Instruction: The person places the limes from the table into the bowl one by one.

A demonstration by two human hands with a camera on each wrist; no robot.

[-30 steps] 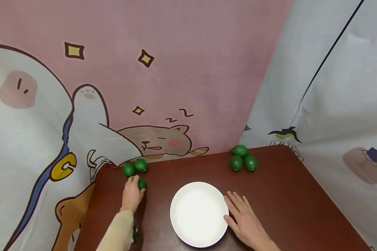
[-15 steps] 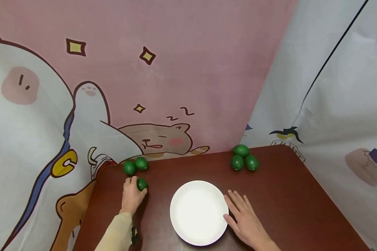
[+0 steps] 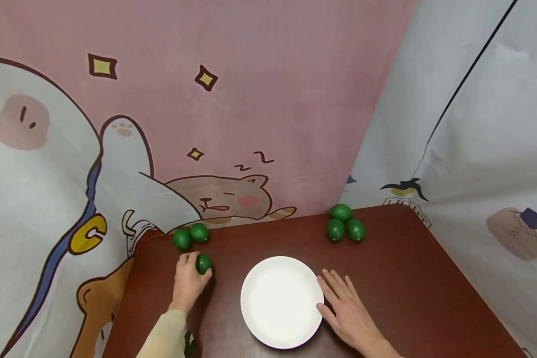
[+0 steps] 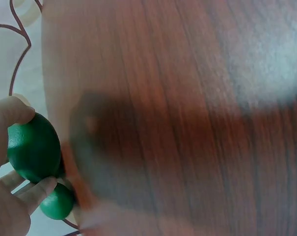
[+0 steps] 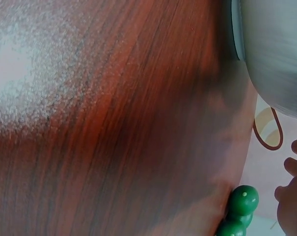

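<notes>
My left hand [image 3: 190, 281] grips a dark green lime [image 3: 203, 264] between thumb and fingers at the left of the table. In the left wrist view the held lime [image 4: 34, 147] sits between the fingertips, with another lime [image 4: 57, 202] beyond it. Behind that hand, two more limes [image 3: 182, 239] lie side by side near the back left corner. My right hand [image 3: 351, 315] has its fingers spread and straight beside a round white plate [image 3: 282, 303], fingertips right at its right rim. The plate [image 5: 281, 49] also shows in the right wrist view.
Three limes [image 3: 346, 223] sit in a cluster near the back edge, right of the middle. The dark red-brown table [image 3: 411, 278] meets a printed cloth backdrop [image 3: 295, 99] behind it. A dark object [image 3: 189, 343] shows beside the left sleeve.
My left hand has drawn the lime slightly rightward and toward me, widening the gap to the two limes behind it. My right hand stays beside the plate.
</notes>
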